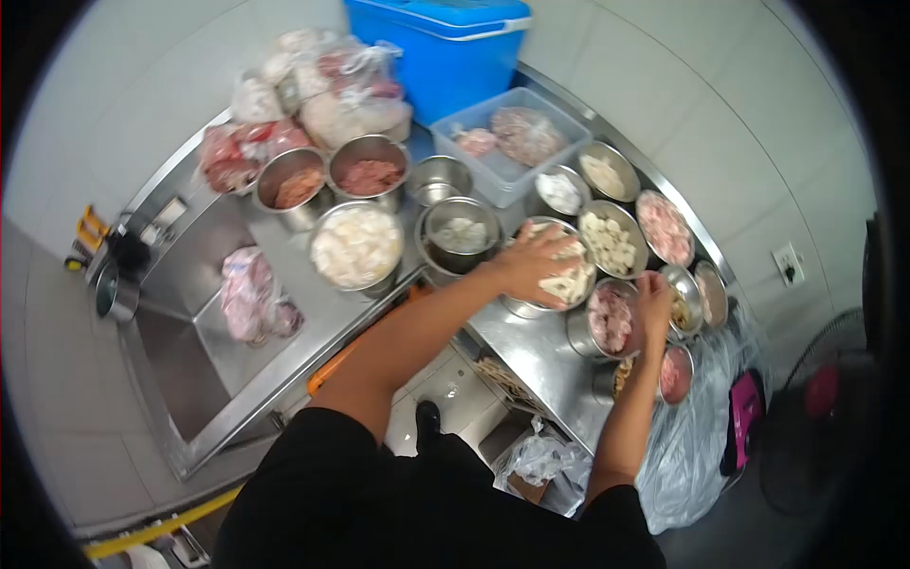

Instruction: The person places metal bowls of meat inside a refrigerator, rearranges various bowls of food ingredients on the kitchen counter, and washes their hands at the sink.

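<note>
My left hand [538, 266] lies spread over a steel bowl of pale strips [569, 284], its fingers apart on the food. Off to its right, my right hand [652, 302] is at the rim of a steel pot of pink meat pieces [609, 321]; its fingers are bent close together, and what they hold, if anything, is too small to tell. A bowl of pale chunks [609, 239] sits just behind both hands. Beside my right hand stands a small steel bowl [684, 299] with yellowish bits inside.
A sink [180, 341] with a bagged pink item [251, 294] is at the left. Behind are minced meat bowls [370, 175], bagged meat [351, 95], a blue cooler [445, 57] and a clear plastic tub [512, 180]. Plastic sheeting [692, 446] hangs at the right.
</note>
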`<move>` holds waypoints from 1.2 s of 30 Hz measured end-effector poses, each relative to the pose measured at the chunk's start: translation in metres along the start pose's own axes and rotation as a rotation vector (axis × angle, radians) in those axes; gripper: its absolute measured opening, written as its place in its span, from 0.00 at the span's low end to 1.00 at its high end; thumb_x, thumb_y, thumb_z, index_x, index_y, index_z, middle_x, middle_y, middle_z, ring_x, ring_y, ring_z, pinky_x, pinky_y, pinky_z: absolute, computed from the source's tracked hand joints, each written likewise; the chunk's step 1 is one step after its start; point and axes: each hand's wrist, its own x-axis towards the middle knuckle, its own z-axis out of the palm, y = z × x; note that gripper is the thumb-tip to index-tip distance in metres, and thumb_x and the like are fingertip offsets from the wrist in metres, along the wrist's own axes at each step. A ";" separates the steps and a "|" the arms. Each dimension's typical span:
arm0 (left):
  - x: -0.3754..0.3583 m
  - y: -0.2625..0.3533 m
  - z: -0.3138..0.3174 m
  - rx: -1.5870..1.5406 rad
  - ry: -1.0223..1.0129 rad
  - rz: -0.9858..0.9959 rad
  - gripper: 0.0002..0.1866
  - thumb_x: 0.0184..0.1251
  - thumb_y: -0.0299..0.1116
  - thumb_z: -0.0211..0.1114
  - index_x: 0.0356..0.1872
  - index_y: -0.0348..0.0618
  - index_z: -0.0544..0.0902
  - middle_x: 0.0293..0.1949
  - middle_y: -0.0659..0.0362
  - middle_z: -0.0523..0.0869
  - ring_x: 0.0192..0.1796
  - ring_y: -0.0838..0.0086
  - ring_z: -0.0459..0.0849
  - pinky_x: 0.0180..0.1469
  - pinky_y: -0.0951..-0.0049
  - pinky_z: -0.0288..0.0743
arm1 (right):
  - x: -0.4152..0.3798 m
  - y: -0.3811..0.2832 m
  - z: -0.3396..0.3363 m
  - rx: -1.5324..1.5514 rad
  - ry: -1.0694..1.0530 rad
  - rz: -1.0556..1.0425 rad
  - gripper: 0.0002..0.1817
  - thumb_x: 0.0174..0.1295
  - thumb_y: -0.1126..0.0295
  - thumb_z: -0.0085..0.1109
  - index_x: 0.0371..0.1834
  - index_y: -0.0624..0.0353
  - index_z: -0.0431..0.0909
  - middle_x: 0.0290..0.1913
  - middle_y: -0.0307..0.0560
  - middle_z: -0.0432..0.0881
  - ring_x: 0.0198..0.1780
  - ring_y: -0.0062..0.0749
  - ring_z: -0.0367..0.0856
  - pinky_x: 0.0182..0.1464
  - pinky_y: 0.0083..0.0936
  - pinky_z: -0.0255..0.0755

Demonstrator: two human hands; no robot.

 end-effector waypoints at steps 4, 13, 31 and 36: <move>-0.014 0.015 0.004 -0.049 0.019 -0.057 0.45 0.53 0.70 0.54 0.70 0.58 0.59 0.74 0.52 0.48 0.75 0.49 0.36 0.66 0.30 0.28 | 0.074 0.036 0.014 -0.665 -0.121 -0.037 0.21 0.59 0.58 0.57 0.33 0.72 0.78 0.34 0.67 0.81 0.37 0.56 0.82 0.35 0.43 0.73; -0.058 0.059 -0.003 -0.033 0.054 -0.184 0.46 0.54 0.67 0.55 0.71 0.54 0.56 0.74 0.52 0.47 0.75 0.50 0.37 0.67 0.32 0.31 | 0.116 0.140 0.047 -0.469 -0.116 0.300 0.16 0.50 0.68 0.55 0.20 0.78 0.76 0.18 0.65 0.78 0.24 0.54 0.82 0.25 0.41 0.71; -0.031 0.047 -0.011 0.133 -0.028 0.121 0.49 0.42 0.74 0.59 0.70 0.67 0.60 0.74 0.59 0.50 0.74 0.45 0.42 0.60 0.21 0.32 | -0.178 -0.061 0.038 0.755 -0.470 0.662 0.18 0.71 0.55 0.43 0.44 0.62 0.71 0.38 0.43 0.78 0.36 0.25 0.78 0.32 0.21 0.76; -0.024 0.046 -0.009 0.131 -0.102 0.171 0.43 0.47 0.70 0.59 0.67 0.68 0.64 0.72 0.63 0.56 0.74 0.48 0.45 0.61 0.20 0.34 | -0.159 -0.079 0.066 1.037 -0.002 0.724 0.06 0.61 0.73 0.52 0.36 0.60 0.66 0.32 0.40 0.73 0.29 0.22 0.76 0.29 0.18 0.76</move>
